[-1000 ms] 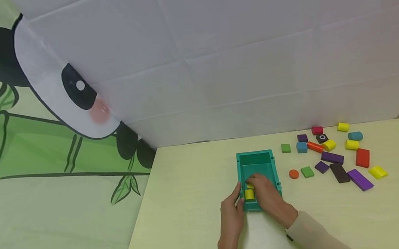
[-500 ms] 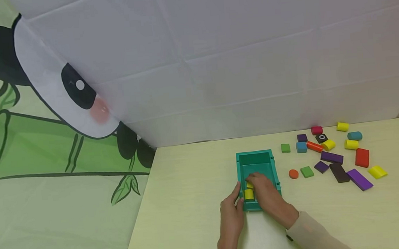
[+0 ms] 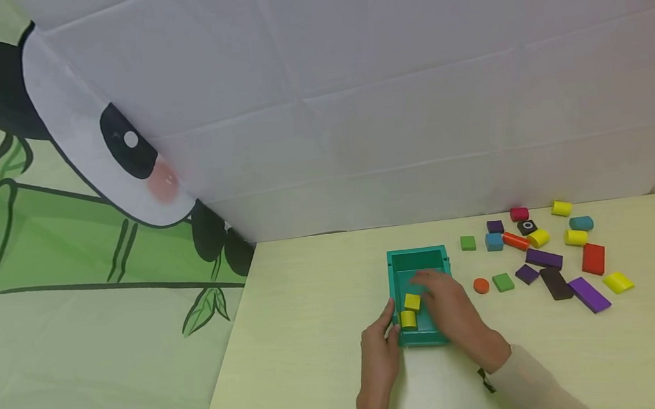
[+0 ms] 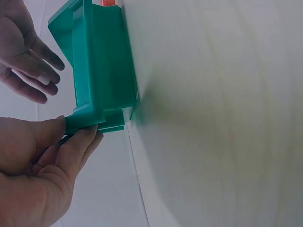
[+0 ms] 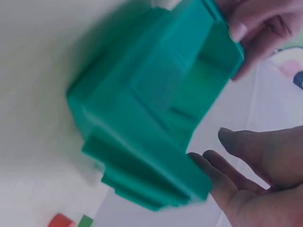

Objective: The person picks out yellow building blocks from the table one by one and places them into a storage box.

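Observation:
A teal plastic bin [image 3: 430, 338] stands on the table with two yellow blocks inside, near its front left corner. One is a yellow cylinder [image 3: 408, 319]; just behind it sits a squarish yellow block [image 3: 412, 302]. My left hand [image 3: 379, 359] grips the bin's left side, and in the left wrist view its thumb and fingers pinch the rim. Over the bin's right half hovers my right hand [image 3: 456, 310], fingers spread and holding nothing. The right wrist view shows this hand [image 5: 265, 175] with thumb and fingers apart beside the bin wall [image 5: 142, 118].
Loose blocks lie scattered at the right of the table: an orange disc [image 3: 481, 285], green squares [image 3: 503, 282], a blue cube [image 3: 494, 241], a red block [image 3: 593, 259], a purple bar [image 3: 589, 294] and several others. A white cloth [image 3: 356, 131] hangs behind the table.
My right hand has come off the squarish yellow block and shifted up and right, leaving that block in the bin. The left hand has stayed on the bin.

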Available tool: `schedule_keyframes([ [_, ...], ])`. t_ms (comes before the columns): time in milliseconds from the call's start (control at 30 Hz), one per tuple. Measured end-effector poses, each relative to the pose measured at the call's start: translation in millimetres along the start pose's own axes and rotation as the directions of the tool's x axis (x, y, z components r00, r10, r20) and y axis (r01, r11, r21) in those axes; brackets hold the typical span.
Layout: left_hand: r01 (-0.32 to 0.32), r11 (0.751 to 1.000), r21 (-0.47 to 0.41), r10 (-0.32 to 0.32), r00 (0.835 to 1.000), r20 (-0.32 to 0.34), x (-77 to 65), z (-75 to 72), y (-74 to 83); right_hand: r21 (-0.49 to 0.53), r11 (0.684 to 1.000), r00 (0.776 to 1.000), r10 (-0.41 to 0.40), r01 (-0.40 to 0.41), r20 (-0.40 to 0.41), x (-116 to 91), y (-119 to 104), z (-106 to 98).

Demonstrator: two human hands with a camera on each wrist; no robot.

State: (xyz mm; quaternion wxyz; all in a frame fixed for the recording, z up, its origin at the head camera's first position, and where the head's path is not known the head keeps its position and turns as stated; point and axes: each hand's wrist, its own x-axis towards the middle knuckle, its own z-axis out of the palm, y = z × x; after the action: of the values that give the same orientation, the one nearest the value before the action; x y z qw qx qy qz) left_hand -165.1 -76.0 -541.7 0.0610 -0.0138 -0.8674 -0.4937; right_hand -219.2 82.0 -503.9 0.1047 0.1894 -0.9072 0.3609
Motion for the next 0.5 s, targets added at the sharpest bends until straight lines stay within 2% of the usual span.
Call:
schedule_keyframes([
  [233,0.035,0.999,0.007,-0.035,0.999,0.007,0.6,2.3,-0.2,-0.018,0.999,0.997,0.047,-0.048,-0.055,4.7,10.9,-24.8],
  [500,0.087,0.996,-0.001,-0.087,0.996,0.017,1.1,5.1,-0.4,0.002,0.994,0.985,0.105,-0.105,-0.134,3.7,39.9,-43.1],
])
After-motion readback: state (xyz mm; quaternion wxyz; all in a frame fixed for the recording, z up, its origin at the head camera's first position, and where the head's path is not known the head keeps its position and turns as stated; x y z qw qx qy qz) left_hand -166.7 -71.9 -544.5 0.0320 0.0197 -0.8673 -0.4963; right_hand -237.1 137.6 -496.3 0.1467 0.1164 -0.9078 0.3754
